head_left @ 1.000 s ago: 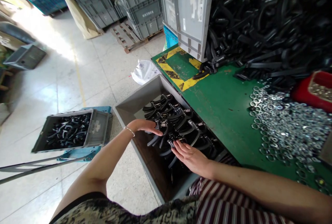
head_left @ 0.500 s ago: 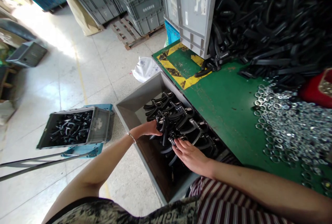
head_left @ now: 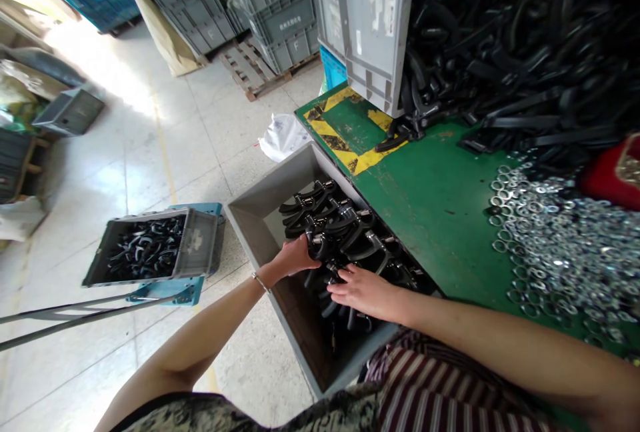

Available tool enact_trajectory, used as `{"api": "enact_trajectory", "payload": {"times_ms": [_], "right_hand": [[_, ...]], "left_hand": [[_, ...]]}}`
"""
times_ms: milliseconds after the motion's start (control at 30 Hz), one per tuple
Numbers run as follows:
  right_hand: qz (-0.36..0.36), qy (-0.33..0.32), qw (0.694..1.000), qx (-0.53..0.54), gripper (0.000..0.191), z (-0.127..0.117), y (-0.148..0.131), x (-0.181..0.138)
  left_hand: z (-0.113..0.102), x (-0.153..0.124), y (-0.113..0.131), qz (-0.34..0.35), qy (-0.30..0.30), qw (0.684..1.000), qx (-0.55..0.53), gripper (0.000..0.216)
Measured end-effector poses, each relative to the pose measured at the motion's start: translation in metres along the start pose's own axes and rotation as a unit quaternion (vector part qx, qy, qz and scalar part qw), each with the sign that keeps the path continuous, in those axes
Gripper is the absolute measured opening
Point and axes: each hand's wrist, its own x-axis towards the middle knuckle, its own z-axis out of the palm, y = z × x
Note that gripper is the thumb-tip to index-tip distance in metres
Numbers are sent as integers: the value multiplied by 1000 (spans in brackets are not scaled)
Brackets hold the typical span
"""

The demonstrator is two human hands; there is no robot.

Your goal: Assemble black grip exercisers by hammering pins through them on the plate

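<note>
A deep grey crate holds several black curved parts with metal threaded ends, laid close together in rows. Inside it, my left hand is closed around one of these black curved parts at the row's near side; its thumb shows, while most other fingertips are hidden. My right hand lies palm down over neighbouring parts, fingers stretched out and slightly apart, touching their tops. Whether anything is under its fingertips is hard to see.
The green table borders the crate, bearing a pile of metal rings, a heap of black parts and a tipped grey bin. On the left, a filled crate rests on a blue trolley. A wooden pallet stands behind.
My right hand has shifted slightly left and turned flatter over the parts. My left hand stays at the same black part. The whole view has swung slightly left.
</note>
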Motion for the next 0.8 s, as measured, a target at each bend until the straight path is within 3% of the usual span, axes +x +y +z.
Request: {"api": "enact_trajectory", "payload": {"times_ms": [100,200,333,433,533,633,733,800], "right_hand": [[17,3,1000,-19,18,4,-4,-7],[34,22,999,-34,30,17,-8,-14],[40,39,997,-57,40,31,-11,-24],[39,51,995,-70,48,38,-14,-29],[46,61,996,-55,48,42,-18,-33],[57,62,996,-2,44,33,-25,-42],[95,43,993,62,40,5,-34,-68],[150,29,982,106,36,-20,-43,-96]], "left_hand": [[11,-11,14,57,67,991,96,61],[27,-21,30,-12,138,982,131,82],[41,-20,49,-55,62,990,110,108],[40,-12,60,-81,31,993,84,115],[29,-9,64,-98,8,991,90,117],[5,-18,62,-60,-70,991,96,123],[-28,-34,65,9,-109,991,72,117],[-49,-40,80,80,-71,994,31,96]]}}
